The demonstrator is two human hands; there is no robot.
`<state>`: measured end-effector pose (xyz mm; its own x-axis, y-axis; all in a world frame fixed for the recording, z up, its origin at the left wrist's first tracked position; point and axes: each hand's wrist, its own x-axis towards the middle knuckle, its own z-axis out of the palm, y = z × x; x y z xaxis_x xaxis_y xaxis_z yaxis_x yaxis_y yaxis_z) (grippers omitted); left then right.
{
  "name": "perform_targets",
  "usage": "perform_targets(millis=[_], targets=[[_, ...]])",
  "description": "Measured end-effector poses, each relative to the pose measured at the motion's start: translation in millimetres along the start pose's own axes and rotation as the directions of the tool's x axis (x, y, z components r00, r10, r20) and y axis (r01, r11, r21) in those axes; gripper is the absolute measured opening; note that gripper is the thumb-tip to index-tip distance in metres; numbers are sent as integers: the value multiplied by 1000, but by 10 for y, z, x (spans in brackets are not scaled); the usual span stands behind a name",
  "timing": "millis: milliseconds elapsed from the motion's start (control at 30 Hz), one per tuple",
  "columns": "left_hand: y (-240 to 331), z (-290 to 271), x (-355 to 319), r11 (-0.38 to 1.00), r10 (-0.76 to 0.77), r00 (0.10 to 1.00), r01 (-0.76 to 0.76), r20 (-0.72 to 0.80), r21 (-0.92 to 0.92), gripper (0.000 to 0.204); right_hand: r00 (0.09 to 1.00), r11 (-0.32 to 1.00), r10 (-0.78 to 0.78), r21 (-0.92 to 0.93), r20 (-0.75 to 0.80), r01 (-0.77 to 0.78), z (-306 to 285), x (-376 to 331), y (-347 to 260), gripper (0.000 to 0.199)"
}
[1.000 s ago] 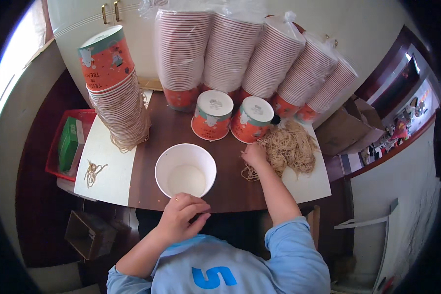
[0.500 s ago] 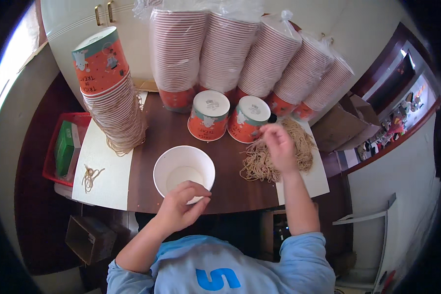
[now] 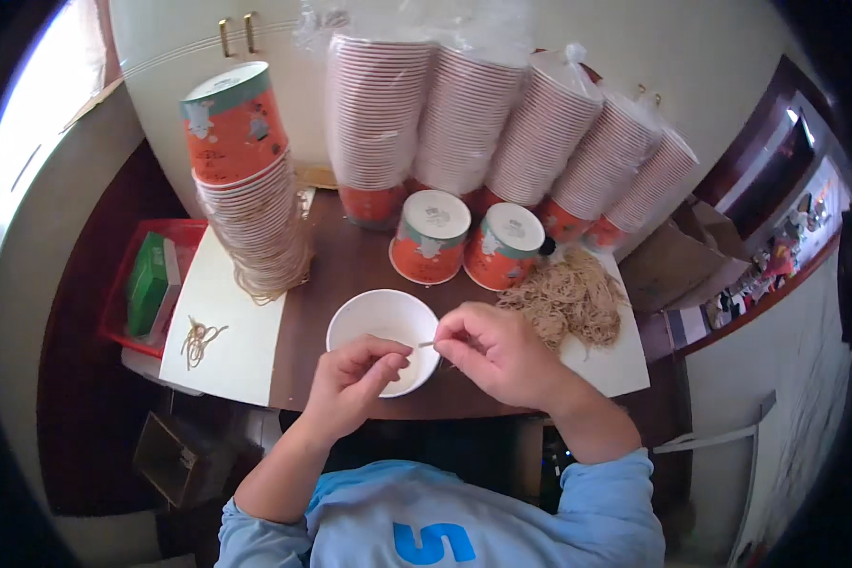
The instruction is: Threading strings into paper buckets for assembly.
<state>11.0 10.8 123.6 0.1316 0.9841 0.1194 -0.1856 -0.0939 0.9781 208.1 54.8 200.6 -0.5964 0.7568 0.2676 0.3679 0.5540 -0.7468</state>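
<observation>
Over the near rim of an upright paper bucket (image 3: 364,317), white inside, both my hands come close together. My right hand (image 3: 502,358) pinches a short, thin grey piece (image 3: 427,344) between thumb and forefinger. Whether a cord trails from it, I cannot tell. Thumb and forefinger of my left hand (image 3: 355,383) are closed at the bucket's near left side; what they hold, if anything, is too small to name. Beyond the bucket, two orange-and-green paper buckets (image 3: 433,248) (image 3: 502,256) stand upside down. A tangled pile of tan cords (image 3: 577,298) lies to the right.
At the left rises a stack of nested buckets (image 3: 241,142) with cords hanging from it. Several bagged bucket stacks (image 3: 379,114) line the back. A few loose cords (image 3: 202,343) lie near the left edge. A red bin (image 3: 123,312) holds a green box (image 3: 149,284); a cardboard box (image 3: 682,256) is right.
My right hand has moved left from the cord pile to beside my left hand, over the bucket. The whole view has shifted slightly.
</observation>
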Motion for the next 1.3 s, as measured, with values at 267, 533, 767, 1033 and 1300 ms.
perform_targets(millis=[267, 533, 767, 1033, 1300], targets=[[-128, -99, -91, 893, -365, 911, 401, 192, -204, 34, 984, 945, -178, -278, 9, 174, 349, -165, 222, 10], [-179, -53, -123, 871, -414, 876, 460, 245, -172, 25, 948, 865, -318, -399, 31, 304, 426, -255, 263, 16], [-278, -51, -151, 903, -313, 918, 368, 244, -224, 14, 959, 902, -283, -344, -10, 262, 440, -308, 305, 14], [-85, 19, -216, 887, 111, 977, -181, 184, 425, 9, 990, 980, -141, -140, 22, 143, 441, -332, 339, 10], [-131, -167, -182, 45, 542, 550, -774, 635, 632, 24, 926, 871, 269, 343, 266, -351, 551, -341, 440, 8]])
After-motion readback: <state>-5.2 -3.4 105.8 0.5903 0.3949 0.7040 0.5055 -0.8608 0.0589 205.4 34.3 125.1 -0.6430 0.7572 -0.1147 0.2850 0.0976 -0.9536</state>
